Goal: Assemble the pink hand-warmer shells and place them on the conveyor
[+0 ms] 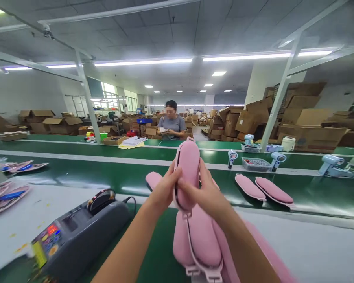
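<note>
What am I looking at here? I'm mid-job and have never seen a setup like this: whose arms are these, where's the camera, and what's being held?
There is no robot here, just a person's bare left hand and right hand. The single picture comes from a camera worn on that person's head, looking forward and down.

Both hands hold one long, rounded pink case with a small loop at each end. Below it is a group of similar cases. On the green surface to the right lie two more, side by side, near a few light-blue fans.

At lower left stands a dark grey machine with colored buttons. Across the way is another person.
</note>
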A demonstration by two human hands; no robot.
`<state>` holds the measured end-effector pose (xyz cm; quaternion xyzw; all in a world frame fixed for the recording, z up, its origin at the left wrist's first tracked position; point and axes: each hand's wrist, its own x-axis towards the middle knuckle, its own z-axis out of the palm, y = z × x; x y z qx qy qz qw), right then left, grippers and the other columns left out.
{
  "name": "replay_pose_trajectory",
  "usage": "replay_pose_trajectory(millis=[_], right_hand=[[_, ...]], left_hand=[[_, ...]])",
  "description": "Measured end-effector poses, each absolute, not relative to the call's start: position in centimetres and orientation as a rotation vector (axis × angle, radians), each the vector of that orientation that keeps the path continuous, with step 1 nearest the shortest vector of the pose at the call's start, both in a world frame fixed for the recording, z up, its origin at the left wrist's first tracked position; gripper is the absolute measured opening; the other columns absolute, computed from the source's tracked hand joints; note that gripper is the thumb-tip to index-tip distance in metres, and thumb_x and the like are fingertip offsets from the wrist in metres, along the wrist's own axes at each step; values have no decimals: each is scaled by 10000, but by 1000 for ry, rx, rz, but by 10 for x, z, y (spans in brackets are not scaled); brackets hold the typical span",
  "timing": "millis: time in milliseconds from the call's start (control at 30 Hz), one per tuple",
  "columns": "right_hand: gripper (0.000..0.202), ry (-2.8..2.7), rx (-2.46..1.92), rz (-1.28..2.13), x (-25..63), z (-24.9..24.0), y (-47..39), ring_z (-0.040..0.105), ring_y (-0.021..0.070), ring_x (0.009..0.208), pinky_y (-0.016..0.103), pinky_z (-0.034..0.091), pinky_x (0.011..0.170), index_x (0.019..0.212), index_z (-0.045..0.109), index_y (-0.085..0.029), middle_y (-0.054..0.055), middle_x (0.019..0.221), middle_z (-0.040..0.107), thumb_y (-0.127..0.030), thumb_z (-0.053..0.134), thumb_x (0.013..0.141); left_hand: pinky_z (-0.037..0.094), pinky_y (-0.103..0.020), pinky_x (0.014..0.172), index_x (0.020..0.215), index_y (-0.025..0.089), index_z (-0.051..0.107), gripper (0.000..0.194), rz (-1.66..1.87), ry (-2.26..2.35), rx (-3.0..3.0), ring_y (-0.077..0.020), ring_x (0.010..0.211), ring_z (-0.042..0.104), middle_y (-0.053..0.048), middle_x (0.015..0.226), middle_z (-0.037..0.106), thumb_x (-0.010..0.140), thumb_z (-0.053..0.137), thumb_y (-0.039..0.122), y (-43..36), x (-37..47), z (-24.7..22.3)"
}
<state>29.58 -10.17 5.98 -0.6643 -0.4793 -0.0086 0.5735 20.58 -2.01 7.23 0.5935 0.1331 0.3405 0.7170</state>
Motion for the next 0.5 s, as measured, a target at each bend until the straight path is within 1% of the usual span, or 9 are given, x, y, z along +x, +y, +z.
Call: replay_pose_trajectory(millis=[67,100,200,267,333,400,433,467,500], right_hand=[[830,-1039,-1563,120,250,29,-137,541,250,1192,362,519,884,1481,238,-254,140,1389,415,-535,619,800],[847,-1034,-1560,206,232,12,-153,527,256,1212,361,526,880,1492,201,-260,141,1402,402,-527,618,805],[806,-1047,-1510,442,199,-43,-191,541,253,1198,364,535,877,1498,178,-271,128,1370,465,-487,591,840],[752,-1005,-1536,539,193,-75,-210,590,244,1122,373,546,849,1502,153,-262,124,1270,551,-482,522,885],[742,-979,-1644,550,192,-101,-226,633,245,1013,388,558,794,1499,159,-263,117,1170,596,-501,507,889],[751,-964,-1722,537,190,-119,-240,649,245,937,400,559,759,1483,212,-285,109,1132,600,-534,546,858],[750,-935,-1720,545,187,-124,-245,648,247,940,402,556,760,1471,244,-297,111,1145,594,-562,557,843],[755,-898,-1687,575,183,-126,-250,643,250,967,404,550,777,1461,267,-303,116,1165,588,-605,551,829],[780,-849,-1625,618,177,-125,-252,637,254,1000,406,544,797,1458,273,-305,124,1194,580,-662,530,814]], left_hand=[[492,-413,930,1314,223,500,725,648,192,1234,-294,1077,616,-102,1112,677,725,620,630,-52,165,48],[491,-425,926,1352,244,457,773,608,186,1199,-299,1080,616,-104,1135,668,712,632,641,-67,147,33],[517,-414,858,1420,310,331,836,556,255,1077,-280,1022,642,-99,1161,650,720,630,656,-103,107,-16],[542,-377,737,1420,317,318,843,458,302,966,-268,920,670,-103,1116,662,718,610,683,-117,89,-41],[526,-325,568,1403,282,353,883,293,351,875,-255,756,681,-109,1014,683,690,553,762,-123,75,-58],[475,-284,458,1388,230,379,949,161,418,817,-218,596,646,-101,886,686,664,470,836,-126,64,-70],[463,-272,444,1389,227,374,946,155,453,807,-198,562,626,-86,851,678,670,463,835,-128,60,-76],[475,-269,469,1393,242,361,915,198,484,817,-187,583,625,-74,861,670,684,500,803,-131,57,-82],[501,-273,533,1398,268,341,884,274,502,847,-187,660,640,-66,913,663,690,569,745,-134,55,-87]])
